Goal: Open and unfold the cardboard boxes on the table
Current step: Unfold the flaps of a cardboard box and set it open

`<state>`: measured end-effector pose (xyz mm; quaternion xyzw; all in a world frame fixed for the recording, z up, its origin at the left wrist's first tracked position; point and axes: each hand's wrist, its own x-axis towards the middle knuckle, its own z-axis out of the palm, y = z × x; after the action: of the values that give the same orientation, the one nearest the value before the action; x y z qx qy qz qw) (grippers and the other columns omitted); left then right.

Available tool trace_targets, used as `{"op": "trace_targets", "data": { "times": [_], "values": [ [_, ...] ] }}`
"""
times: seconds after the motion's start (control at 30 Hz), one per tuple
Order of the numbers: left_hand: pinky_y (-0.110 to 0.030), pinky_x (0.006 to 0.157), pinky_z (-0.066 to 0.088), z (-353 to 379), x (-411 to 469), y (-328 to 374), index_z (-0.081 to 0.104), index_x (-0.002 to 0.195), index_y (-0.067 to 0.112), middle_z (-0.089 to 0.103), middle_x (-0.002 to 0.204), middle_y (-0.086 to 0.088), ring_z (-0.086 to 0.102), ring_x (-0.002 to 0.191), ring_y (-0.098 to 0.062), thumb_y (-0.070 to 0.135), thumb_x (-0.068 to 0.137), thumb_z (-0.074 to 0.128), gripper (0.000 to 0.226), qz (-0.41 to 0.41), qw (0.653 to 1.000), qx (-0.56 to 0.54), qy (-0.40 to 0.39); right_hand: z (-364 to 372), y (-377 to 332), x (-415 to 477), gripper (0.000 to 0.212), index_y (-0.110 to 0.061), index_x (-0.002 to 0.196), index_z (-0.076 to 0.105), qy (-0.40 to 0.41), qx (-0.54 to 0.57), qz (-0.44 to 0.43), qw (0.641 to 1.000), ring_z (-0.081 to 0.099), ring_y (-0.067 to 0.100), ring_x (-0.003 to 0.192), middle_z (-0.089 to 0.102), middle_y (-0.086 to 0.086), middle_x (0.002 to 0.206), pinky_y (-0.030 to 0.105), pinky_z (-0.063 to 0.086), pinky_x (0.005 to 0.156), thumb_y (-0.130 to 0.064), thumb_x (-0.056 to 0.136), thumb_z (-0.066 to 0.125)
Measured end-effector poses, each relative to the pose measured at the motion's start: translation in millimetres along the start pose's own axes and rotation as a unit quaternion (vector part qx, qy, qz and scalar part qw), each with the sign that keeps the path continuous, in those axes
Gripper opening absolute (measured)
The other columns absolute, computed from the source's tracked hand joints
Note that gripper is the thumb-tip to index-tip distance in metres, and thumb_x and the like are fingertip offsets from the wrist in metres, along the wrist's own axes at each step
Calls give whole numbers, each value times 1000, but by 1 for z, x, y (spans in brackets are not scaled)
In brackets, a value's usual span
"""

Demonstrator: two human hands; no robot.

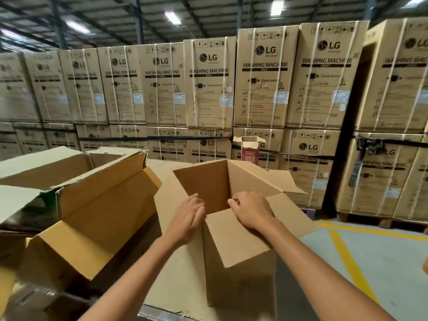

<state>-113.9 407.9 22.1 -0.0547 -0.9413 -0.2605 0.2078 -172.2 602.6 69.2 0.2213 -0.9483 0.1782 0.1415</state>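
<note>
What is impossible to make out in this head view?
Floor of the open box: hidden by its near wall, head view.
Grip of the left hand: fingertips behind the hand itself, head view.
Small print on stacked cartons: blurred, head view.
Part of the big left box: cut off by the left edge, head view.

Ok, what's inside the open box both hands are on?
Only bare inner walls show inside the open box. Its floor is hidden behind the near wall, where the left hand and right hand grip the rim.
</note>
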Motion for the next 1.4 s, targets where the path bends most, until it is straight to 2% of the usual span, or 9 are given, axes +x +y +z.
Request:
{"op": "trace_targets", "data": {
  "times": [0.1,0.27,0.37,0.53,0.7,0.87,1.0,1.17,1.4],
  "values": [
    [-26,117,16,-27,5,-24,62,125,12,46,149,-4,27,146,-14,59,96,18,71,-27,998,-50,-32,-6,1,-4,29,-21,103,70,71,26,53,996,63,21,96,68,-1,99,39,52,85,-39,99,48],
    [-36,110,30,-58,12,-10,34,148,10,29,151,4,32,139,-19,9,102,42,46,-153,978,-128,-62,-23,32,-10,50,-14,126,51,77,-33,273,958,48,36,119,47,18,129,46,45,91,-52,94,49],
    [-35,87,46,-54,25,-1,39,125,15,47,125,-7,47,121,-29,0,91,53,40,-309,931,-187,-55,-22,39,-12,54,-11,129,46,39,2,312,949,55,34,102,50,17,119,38,39,73,-53,96,44],
    [-42,81,50,-34,24,-13,59,109,7,63,123,-16,60,106,-31,25,80,55,34,-437,835,-324,-87,-15,41,-14,52,-8,113,61,11,38,357,933,50,27,83,56,14,103,35,35,69,-49,99,31],
    [-35,54,31,-33,7,-7,54,117,7,61,96,-13,53,74,-25,45,95,48,44,-461,816,-342,-72,-25,29,-24,39,-10,100,54,-7,63,356,932,47,27,84,55,12,96,36,34,75,-43,102,32],
    [-57,91,42,-14,16,-67,47,142,18,54,142,-13,54,124,-38,75,45,66,114,-474,783,-382,-128,-24,28,-41,41,-13,116,54,-2,150,365,919,50,26,84,55,9,95,36,39,76,-46,99,37],
    [-38,76,48,-25,-17,-41,60,95,8,65,89,-15,63,84,-30,61,70,65,59,-439,770,-450,-113,-14,15,-74,46,-12,137,41,78,274,367,886,52,29,95,57,14,116,36,41,80,-37,98,43],
    [-34,64,47,-27,-49,-40,59,111,2,58,88,-17,61,71,-27,48,84,54,54,-386,766,-505,-98,-6,-8,-115,72,-12,156,27,158,386,380,825,45,35,133,46,16,149,40,39,101,-31,93,57],
    [-34,62,47,-86,-74,-69,60,97,8,61,76,-14,63,63,-26,43,80,57,38,-328,784,-521,-79,16,-87,-148,64,-18,156,29,234,420,416,772,45,33,135,44,11,151,42,38,106,-25,99,56]
  ]
}}
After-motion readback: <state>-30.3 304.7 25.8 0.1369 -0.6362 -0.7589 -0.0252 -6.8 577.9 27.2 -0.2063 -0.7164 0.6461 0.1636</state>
